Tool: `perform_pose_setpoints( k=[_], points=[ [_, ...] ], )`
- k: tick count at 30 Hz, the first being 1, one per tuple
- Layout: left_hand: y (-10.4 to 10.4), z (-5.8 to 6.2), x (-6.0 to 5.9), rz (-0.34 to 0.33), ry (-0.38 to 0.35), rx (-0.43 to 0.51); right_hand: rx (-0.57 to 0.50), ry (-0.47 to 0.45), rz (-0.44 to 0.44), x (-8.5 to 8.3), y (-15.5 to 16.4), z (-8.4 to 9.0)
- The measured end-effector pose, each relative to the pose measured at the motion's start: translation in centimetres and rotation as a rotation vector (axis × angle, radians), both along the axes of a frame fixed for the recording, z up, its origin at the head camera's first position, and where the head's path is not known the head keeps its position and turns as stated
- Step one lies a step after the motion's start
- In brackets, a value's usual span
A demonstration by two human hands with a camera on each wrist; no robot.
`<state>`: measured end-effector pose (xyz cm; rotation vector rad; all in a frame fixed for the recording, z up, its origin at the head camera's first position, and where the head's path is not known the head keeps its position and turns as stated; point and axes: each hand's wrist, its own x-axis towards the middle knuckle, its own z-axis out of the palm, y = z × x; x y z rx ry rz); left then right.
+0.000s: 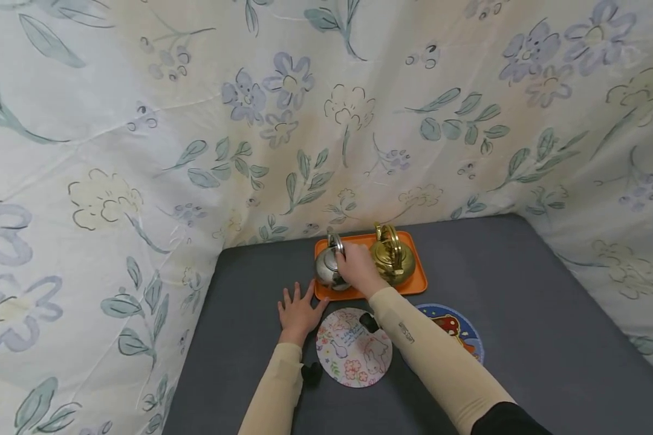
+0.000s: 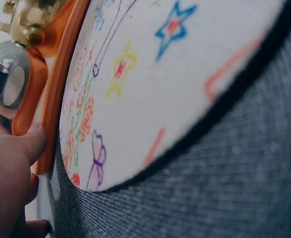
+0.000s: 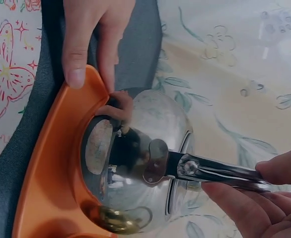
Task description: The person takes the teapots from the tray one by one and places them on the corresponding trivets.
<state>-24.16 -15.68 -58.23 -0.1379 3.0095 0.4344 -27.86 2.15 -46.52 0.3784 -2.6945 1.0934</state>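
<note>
Silver and rounded, the steel kettle sits at the left end of the orange tray in the head view, beside a brass kettle, with the right hand over its handle and the left hand flat and spread on the grey table against the tray's corner. From the left wrist, that hand's thumb touches the tray's edge next to a round drawn-on mat. From the right wrist, the right hand's fingers pinch the kettle's metal handle.
</note>
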Motion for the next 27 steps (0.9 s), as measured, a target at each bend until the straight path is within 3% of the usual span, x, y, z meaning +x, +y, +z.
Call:
perform_pose_setpoints(
  k=[7, 20, 27],
  points=[
    [-0.4, 0.6, -0.1, 0.008, 0.006, -0.007, -0.008, 0.061, 0.03, 1.6, 0.2, 1.3],
    [0.2, 1.5, 0.3, 0.005, -0.011, 0.031, -0.04, 0.065, 0.041, 5.4, 1.5, 2.4],
    [0.2, 1.3, 0.3, -0.001, -0.02, 0.034, -0.037, 0.124, 0.024, 7.0, 2.3, 2.9]
  ],
)
